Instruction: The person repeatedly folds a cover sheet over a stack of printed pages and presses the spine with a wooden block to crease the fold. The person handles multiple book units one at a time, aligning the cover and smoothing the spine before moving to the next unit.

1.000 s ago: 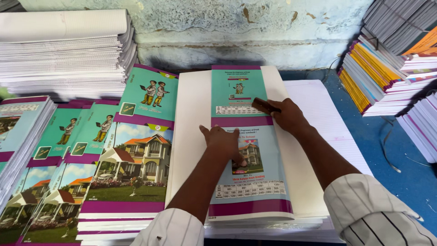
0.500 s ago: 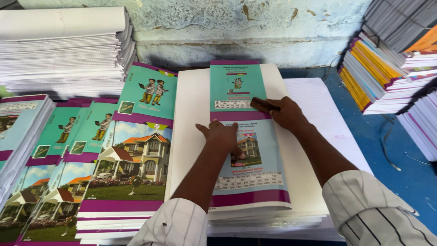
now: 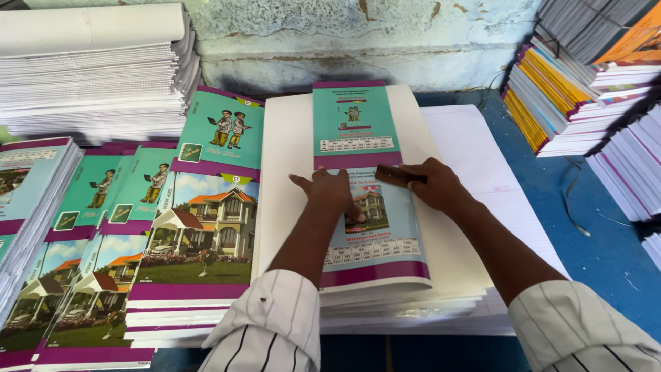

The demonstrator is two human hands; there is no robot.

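Your left hand [image 3: 330, 193] is lying flat and open on the teal-and-purple printed cover sheet [image 3: 365, 200], which is resting atop the cream paper stack [image 3: 289, 172]. Your right hand [image 3: 434, 186] is gripping a small dark brown block [image 3: 398, 176], possibly wooden, pressing along the sheet's fold. You are creasing; next, steady even pressure. Left of the stack, finished covers [image 3: 206, 227] are sitting.

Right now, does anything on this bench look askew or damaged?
Nothing much. The cover lies square on the white stack under the left hand and right hand. Only the wall behind shows peeling paint.
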